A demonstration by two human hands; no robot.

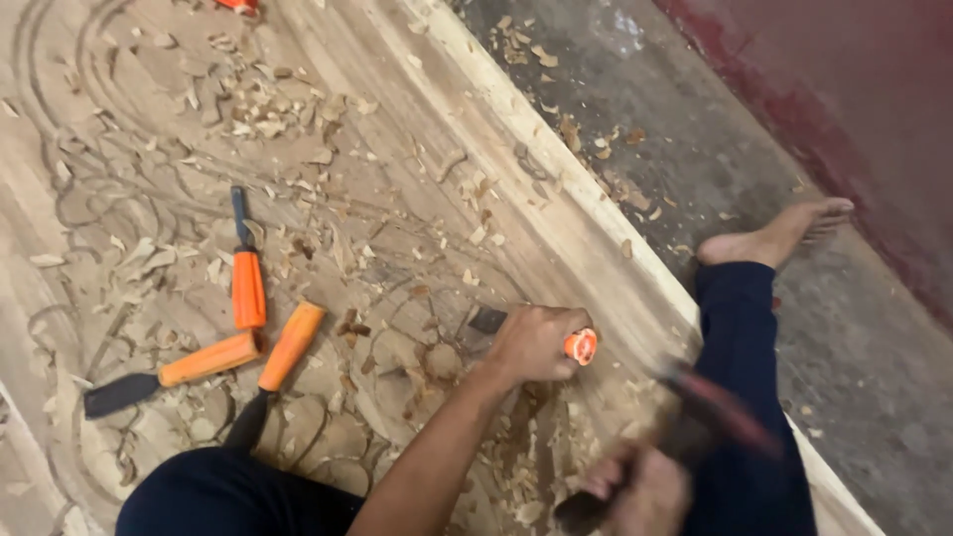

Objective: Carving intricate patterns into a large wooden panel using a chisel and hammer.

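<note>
My left hand [531, 342] is wrapped around an orange-handled chisel [581, 345], whose dark blade [486, 320] rests on the carved wooden panel [397, 169]. My right hand [635, 491] grips a mallet [710, 407] that is blurred by motion, raised just right of the chisel's orange end. My dark blue trouser legs frame the hands, and my bare foot [779, 233] rests on the floor past the panel's edge.
Three more orange-handled chisels [248, 288] [204, 362] [288, 347] lie on the panel to the left. Wood chips [268, 114] are scattered over the carving and the grey concrete floor [695, 129]. A dark red wall [854, 109] rises at the right.
</note>
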